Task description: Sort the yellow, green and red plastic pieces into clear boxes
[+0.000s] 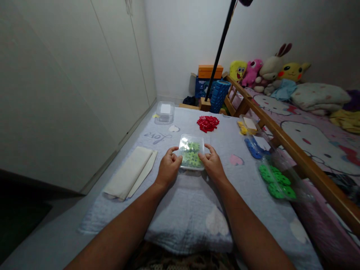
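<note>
Between my two hands is a clear plastic box (191,139) with a lid on it. Light green toy building pieces (192,155) show through the lid. My left hand (170,165) grips the box's left edge with thumb and fingers, while my right hand (212,161) grips the right edge the same way. Beyond the box, a heap of small red pieces (208,123) lies loose on the cloth. An open clear container (164,112) with a white label stands at the far left of the table.
Folded cream cloth (129,172) lies at the left on the pale blue tablecloth (180,210). Along the right edge are clear containers of yellow pieces (243,128), blue pieces (253,148) and green pieces (277,182). A wooden bed rail (295,159) borders that side. A black pole (221,48) rises behind.
</note>
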Motion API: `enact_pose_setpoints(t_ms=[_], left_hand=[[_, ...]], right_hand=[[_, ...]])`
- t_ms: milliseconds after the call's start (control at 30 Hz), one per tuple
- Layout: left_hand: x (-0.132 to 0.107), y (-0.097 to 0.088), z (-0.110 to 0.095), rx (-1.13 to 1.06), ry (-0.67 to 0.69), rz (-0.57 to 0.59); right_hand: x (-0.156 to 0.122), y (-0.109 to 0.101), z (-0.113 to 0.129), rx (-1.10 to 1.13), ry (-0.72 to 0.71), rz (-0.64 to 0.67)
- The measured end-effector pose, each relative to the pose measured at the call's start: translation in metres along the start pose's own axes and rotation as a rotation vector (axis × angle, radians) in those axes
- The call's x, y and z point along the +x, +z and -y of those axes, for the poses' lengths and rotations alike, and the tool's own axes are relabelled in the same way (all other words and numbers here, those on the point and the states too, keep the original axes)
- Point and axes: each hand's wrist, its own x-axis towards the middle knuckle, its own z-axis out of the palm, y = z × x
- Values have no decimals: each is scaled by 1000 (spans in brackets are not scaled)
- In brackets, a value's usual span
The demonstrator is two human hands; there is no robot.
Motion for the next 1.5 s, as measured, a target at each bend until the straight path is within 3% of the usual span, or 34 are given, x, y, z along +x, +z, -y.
enact_pose_setpoints(t_ms=[267,533,1233,1367,1500], left_hand=[[-3,2,-1,-23,12,-29],[-3,3,0,28,27,-25],[-2,6,0,20,60,-18],[-1,7,6,-33,27,44],[1,7,14,-75,-1,76]], right_hand=[[-6,-1,8,-45,54,-56],[-23,-1,15,-267,15,-37],[-20,4,5,42,57,-28],[-14,-3,5,50,56,-69],[-4,-26,3,30,39,-207]])
